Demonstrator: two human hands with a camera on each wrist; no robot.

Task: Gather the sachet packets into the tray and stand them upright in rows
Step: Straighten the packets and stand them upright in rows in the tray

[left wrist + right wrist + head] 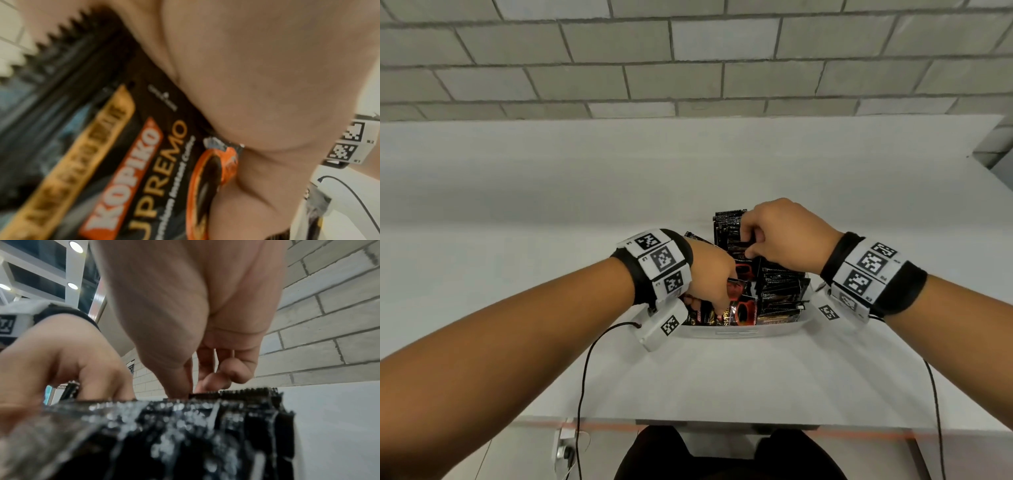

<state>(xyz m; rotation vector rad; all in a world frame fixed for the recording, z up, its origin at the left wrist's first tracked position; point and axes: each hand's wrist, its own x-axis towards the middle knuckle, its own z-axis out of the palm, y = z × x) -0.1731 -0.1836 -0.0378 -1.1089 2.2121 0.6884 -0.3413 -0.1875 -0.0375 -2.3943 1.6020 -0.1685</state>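
Your right hand (787,236) pinches upright Kopiko sachets (729,229), your left hand (710,277) grips loose ones in the tray (739,331); they look light, slippery, floppy—hold their serrated tops.

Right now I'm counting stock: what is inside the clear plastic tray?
The clear plastic tray holds black sachet packets, some upright on the right, others loose. The left hand and right hand cover more; the floor is hidden.

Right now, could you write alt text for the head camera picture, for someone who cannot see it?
Two bare hands work among glossy black coffee sachet packets in a shallow white plastic tray on a white table. The right hand pinches upright packets at the back; the left hand reaches into loose ones. Both wrists wear marker-patterned bands.
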